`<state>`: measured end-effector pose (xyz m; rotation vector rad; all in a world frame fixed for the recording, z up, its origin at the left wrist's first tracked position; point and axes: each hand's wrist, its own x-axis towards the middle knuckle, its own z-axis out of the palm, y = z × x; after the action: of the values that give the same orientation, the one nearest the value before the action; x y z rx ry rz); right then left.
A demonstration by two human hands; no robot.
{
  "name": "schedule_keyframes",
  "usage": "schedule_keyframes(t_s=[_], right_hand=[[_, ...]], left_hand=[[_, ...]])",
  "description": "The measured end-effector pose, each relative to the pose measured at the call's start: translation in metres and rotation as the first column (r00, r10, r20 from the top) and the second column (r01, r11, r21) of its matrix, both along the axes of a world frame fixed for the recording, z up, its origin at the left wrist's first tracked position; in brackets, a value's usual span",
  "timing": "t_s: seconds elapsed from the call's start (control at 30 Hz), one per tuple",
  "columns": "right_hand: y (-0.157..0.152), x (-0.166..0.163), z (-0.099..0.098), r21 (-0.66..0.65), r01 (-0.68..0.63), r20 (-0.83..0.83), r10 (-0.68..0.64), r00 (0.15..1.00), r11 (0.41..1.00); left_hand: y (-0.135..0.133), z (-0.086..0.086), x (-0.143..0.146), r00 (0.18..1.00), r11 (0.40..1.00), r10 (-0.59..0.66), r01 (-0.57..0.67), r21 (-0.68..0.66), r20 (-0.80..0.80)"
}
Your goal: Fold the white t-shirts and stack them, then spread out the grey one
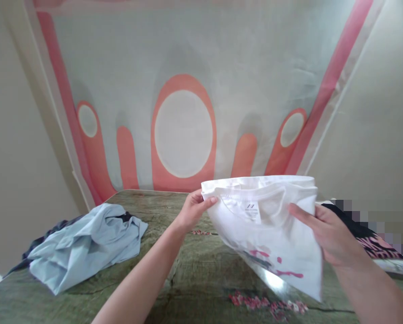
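Observation:
A white T-shirt (272, 234), folded, with a neck label and a red and dark print showing through, is held up over the table. My left hand (193, 209) pinches its upper left corner. My right hand (329, 234) grips the shirt's right side, fingers laid over the cloth. The lower edge of the shirt hangs just above the table top (194, 279).
A crumpled light blue garment (87, 245) lies at the left on a dark one (39, 240). A black garment with pink print (373, 243) lies at the right edge. Behind the table hangs a grey cloth with orange-red shapes (184, 130).

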<state>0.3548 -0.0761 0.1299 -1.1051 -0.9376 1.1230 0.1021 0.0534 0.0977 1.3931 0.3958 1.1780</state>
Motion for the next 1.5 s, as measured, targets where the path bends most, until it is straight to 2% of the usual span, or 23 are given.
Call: schedule_keyframes(t_s=[0.07,0.13,0.2,0.23,0.3,0.37,0.43,0.47,0.53,0.6,0.63,0.7,0.8,0.9,1.0,1.07,1.13,1.23,1.27,1.33,1.5], right_hand=[[-0.008,-0.001,0.008,-0.027,0.025,-0.055,-0.026,0.998,0.999],[-0.011,-0.003,0.013,-0.063,-0.009,-0.082,0.004,0.997,0.998],[-0.005,-0.003,0.011,-0.097,-0.076,-0.089,0.067,0.994,0.992],[0.001,-0.003,0.007,-0.111,-0.106,-0.090,0.096,0.991,0.988],[0.019,-0.001,-0.013,-0.133,-0.144,-0.081,0.135,0.988,0.981],[0.042,0.001,-0.046,-0.175,-0.178,-0.034,0.175,0.984,0.968],[0.065,0.006,-0.085,-0.221,-0.193,0.035,0.206,0.978,0.956],[0.075,0.009,-0.105,-0.241,-0.175,0.086,0.201,0.976,0.954],[0.091,0.018,-0.139,-0.222,-0.089,0.255,0.146,0.956,0.971],[0.100,0.028,-0.162,-0.135,0.026,0.463,0.040,0.886,0.990],[0.103,0.034,-0.168,-0.083,0.091,0.568,-0.027,0.823,0.992],[0.106,0.042,-0.172,0.014,0.180,0.745,-0.131,0.654,0.984],[0.105,0.047,-0.169,0.072,0.171,0.889,-0.141,0.435,0.983],[0.105,0.046,-0.168,0.071,0.104,0.946,-0.100,0.308,0.992],[0.106,0.041,-0.168,0.134,0.140,0.967,-0.160,0.200,0.981],[0.107,0.036,-0.167,0.209,0.141,0.961,-0.230,0.156,0.968],[0.106,0.027,-0.163,0.253,0.037,0.954,-0.255,0.159,0.967],[0.102,0.011,-0.156,0.212,-0.214,0.965,-0.169,0.203,0.954],[0.101,0.006,-0.155,0.187,-0.277,0.970,-0.133,0.203,0.943],[0.100,-0.001,-0.155,0.142,-0.342,0.980,-0.085,0.177,0.929],[0.106,0.006,-0.166,0.019,-0.293,0.996,0.009,0.093,0.956]], left_hand=[[-0.017,0.022,-0.004,1.000,1.000,0.007,-0.007,-0.001,0.012],[-0.031,0.039,-0.007,1.000,0.999,0.016,-0.015,-0.029,0.003],[-0.035,0.046,-0.008,0.999,0.998,0.016,-0.019,-0.066,-0.045],[-0.031,0.044,-0.008,0.996,0.997,0.017,-0.024,-0.079,-0.086],[-0.015,0.028,-0.008,0.977,0.994,0.028,-0.049,-0.093,-0.213],[0.008,-0.001,-0.007,0.920,0.990,0.073,-0.115,-0.087,-0.386],[0.030,-0.037,-0.006,0.777,0.975,0.166,-0.221,-0.017,-0.607],[0.039,-0.054,-0.005,0.690,0.960,0.236,-0.274,0.055,-0.684],[0.051,-0.084,-0.005,0.627,0.943,0.285,-0.319,0.095,-0.725],[0.057,-0.103,-0.005,0.589,0.921,0.342,-0.363,0.138,-0.733],[0.059,-0.109,-0.006,0.555,0.904,0.394,-0.376,0.201,-0.733],[0.062,-0.115,-0.007,0.476,0.855,0.510,-0.367,0.365,-0.716],[0.066,-0.120,-0.009,0.398,0.801,0.599,-0.289,0.525,-0.695],[0.070,-0.123,-0.012,0.376,0.803,0.594,-0.233,0.549,-0.711],[0.066,-0.119,-0.012,0.345,0.791,0.611,-0.216,0.573,-0.712],[0.056,-0.110,-0.007,0.309,0.746,0.663,-0.208,0.632,-0.682],[0.039,-0.097,0.005,0.287,0.686,0.717,-0.127,0.716,-0.636],[0.007,-0.084,0.029,0.354,0.694,0.608,0.200,0.692,-0.711],[-0.003,-0.083,0.036,0.362,0.687,0.568,0.287,0.668,-0.740],[-0.021,-0.089,0.048,0.354,0.675,0.542,0.356,0.646,-0.762],[-0.040,-0.105,0.050,0.329,0.711,0.480,0.398,0.580,-0.814]])
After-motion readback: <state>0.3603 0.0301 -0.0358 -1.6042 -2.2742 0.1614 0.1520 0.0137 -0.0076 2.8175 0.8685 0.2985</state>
